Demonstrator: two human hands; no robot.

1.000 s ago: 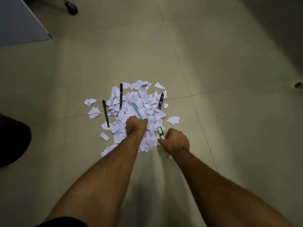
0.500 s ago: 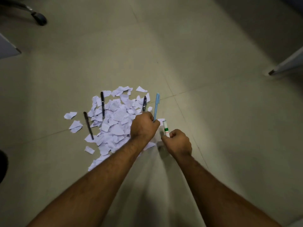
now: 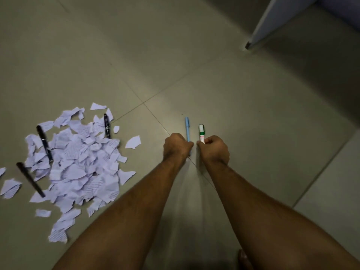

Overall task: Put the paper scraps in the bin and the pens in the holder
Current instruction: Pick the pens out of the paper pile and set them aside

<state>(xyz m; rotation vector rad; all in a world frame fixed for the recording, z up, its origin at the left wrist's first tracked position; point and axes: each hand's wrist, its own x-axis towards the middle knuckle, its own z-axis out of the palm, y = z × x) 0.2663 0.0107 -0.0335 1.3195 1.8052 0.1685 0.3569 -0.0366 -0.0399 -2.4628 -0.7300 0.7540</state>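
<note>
The person's left hand curls around a slim light-blue plastic pen, and the right hand grips a white marker with a green band; both point away, side by side. To the left, torn white paper scraps lie heaped on the tiled floor with three black pens among them.

5 pens, 1 scrap pile, 2 hands

Matt, smooth floor tiles; torn lined paper scraps, matt; glossy black pens at left; smooth plastic blue pen and marker.
</note>
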